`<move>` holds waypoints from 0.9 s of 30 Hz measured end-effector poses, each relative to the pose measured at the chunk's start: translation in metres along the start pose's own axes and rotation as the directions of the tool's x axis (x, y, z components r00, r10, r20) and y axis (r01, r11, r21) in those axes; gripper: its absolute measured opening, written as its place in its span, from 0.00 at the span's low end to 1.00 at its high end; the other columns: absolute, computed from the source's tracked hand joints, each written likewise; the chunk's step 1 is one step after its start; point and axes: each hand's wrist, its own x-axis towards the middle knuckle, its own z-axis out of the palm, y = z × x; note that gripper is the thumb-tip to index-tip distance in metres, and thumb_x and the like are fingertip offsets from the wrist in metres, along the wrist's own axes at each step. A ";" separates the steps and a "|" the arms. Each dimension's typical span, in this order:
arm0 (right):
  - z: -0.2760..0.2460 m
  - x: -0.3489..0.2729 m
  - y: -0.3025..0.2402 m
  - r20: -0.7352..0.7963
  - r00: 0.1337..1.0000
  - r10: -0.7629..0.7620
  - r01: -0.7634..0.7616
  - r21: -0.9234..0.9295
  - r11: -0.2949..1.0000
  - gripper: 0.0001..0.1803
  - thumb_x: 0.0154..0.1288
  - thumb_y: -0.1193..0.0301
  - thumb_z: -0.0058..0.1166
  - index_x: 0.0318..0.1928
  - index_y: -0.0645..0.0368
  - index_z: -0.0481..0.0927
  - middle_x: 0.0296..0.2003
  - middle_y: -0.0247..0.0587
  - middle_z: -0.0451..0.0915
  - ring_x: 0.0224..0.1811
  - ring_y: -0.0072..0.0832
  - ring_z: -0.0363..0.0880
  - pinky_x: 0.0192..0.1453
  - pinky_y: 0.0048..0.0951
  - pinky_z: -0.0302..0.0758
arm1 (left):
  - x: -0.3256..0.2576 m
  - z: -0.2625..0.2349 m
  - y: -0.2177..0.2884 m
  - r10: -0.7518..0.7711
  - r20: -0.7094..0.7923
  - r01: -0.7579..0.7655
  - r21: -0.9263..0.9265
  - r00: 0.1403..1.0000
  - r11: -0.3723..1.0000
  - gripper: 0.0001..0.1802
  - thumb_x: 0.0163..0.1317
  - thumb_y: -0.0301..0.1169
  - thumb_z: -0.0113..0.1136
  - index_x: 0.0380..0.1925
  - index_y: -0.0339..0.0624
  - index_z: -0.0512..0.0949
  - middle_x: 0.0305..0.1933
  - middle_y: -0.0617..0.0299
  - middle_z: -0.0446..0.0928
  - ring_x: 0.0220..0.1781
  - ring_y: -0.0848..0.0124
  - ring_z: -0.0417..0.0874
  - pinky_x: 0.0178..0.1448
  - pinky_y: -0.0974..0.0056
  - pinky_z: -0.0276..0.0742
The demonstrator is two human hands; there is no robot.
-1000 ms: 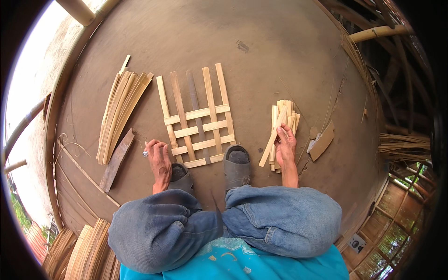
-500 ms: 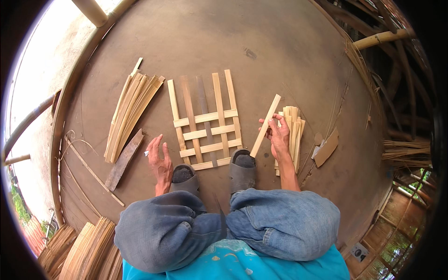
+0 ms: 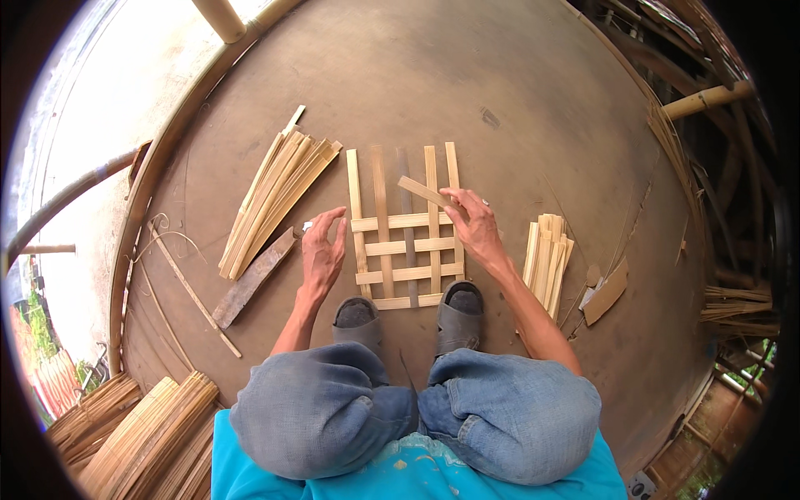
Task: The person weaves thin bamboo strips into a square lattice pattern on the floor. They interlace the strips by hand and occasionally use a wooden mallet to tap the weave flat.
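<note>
The right hand [image 3: 473, 223] has brought its pinched strip [image 3: 421, 191] left, over the weave [image 3: 408, 247] now. The left hand [image 3: 322, 252] is half open, maybe holding a white bit [image 3: 307, 226].

We identify a weaving workshop: strip bundle [image 3: 277, 202] beyond the left hand [image 3: 322, 252], lattice [image 3: 387, 248] left of the right hand [image 3: 475, 228].

You have a pale flat strip [image 3: 422, 191] slanting from your right hand [image 3: 471, 223] over the lattice [image 3: 392, 247], an open weave flat on the floor [image 3: 400, 75], its five lengthwise strips, the middle one dark grey, crossed by four pale ones.
</note>
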 end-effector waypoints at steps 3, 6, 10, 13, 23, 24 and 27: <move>0.030 0.043 -0.006 0.042 0.984 -0.171 0.172 -0.021 0.985 0.15 0.77 0.75 0.58 0.61 0.54 0.83 0.43 0.47 0.82 0.42 0.42 0.84 0.48 0.43 0.81 | 0.032 -0.001 -0.008 -0.037 0.081 0.041 -0.051 0.996 0.998 0.17 0.76 0.33 0.63 0.60 0.37 0.84 0.60 0.48 0.87 0.60 0.55 0.89 0.68 0.54 0.79; 0.053 0.068 0.000 0.076 0.977 -0.197 0.200 -0.024 0.980 0.17 0.77 0.73 0.59 0.63 0.53 0.83 0.46 0.47 0.83 0.45 0.42 0.85 0.53 0.45 0.82 | 0.062 0.010 0.005 -0.271 0.127 0.288 -0.150 0.954 0.946 0.21 0.77 0.36 0.62 0.63 0.37 0.82 0.61 0.46 0.86 0.58 0.54 0.90 0.68 0.54 0.80; 0.086 0.077 -0.003 0.052 0.991 -0.122 0.130 -0.194 0.972 0.13 0.80 0.72 0.57 0.59 0.56 0.85 0.42 0.50 0.79 0.41 0.44 0.84 0.47 0.46 0.82 | 0.077 0.022 -0.009 -0.467 0.170 0.497 -0.298 0.868 0.815 0.29 0.76 0.37 0.61 0.73 0.38 0.71 0.65 0.43 0.80 0.65 0.57 0.83 0.65 0.52 0.83; 0.093 0.073 0.006 0.015 0.985 -0.173 0.172 -0.219 0.960 0.13 0.81 0.74 0.53 0.59 0.57 0.85 0.40 0.51 0.78 0.39 0.46 0.84 0.43 0.46 0.82 | 0.080 0.027 -0.001 -0.573 0.287 0.623 -0.543 0.768 0.563 0.32 0.76 0.34 0.59 0.75 0.38 0.64 0.68 0.47 0.74 0.64 0.60 0.79 0.64 0.54 0.81; 0.094 0.073 0.011 0.009 0.990 -0.144 0.144 -0.135 0.980 0.14 0.79 0.74 0.57 0.59 0.57 0.87 0.42 0.51 0.80 0.40 0.44 0.85 0.45 0.44 0.82 | 0.085 0.029 -0.007 -0.531 0.371 0.631 -0.612 0.762 0.477 0.27 0.72 0.29 0.55 0.70 0.36 0.70 0.56 0.54 0.82 0.54 0.66 0.82 0.60 0.59 0.77; 0.094 0.072 0.011 0.002 0.989 -0.145 0.144 -0.133 0.981 0.13 0.78 0.74 0.58 0.58 0.57 0.88 0.42 0.50 0.80 0.40 0.44 0.85 0.45 0.44 0.81 | 0.085 0.030 -0.011 -0.512 0.393 0.633 -0.612 0.764 0.475 0.27 0.71 0.29 0.55 0.70 0.36 0.70 0.56 0.54 0.82 0.55 0.67 0.82 0.60 0.58 0.77; 0.095 0.072 0.006 -0.015 0.987 -0.158 0.155 -0.125 0.980 0.13 0.78 0.73 0.60 0.57 0.57 0.89 0.40 0.50 0.80 0.39 0.44 0.84 0.45 0.43 0.81 | 0.085 0.028 -0.018 -0.487 0.428 0.639 -0.625 0.761 0.449 0.27 0.70 0.28 0.55 0.69 0.35 0.71 0.57 0.55 0.82 0.56 0.68 0.82 0.63 0.55 0.76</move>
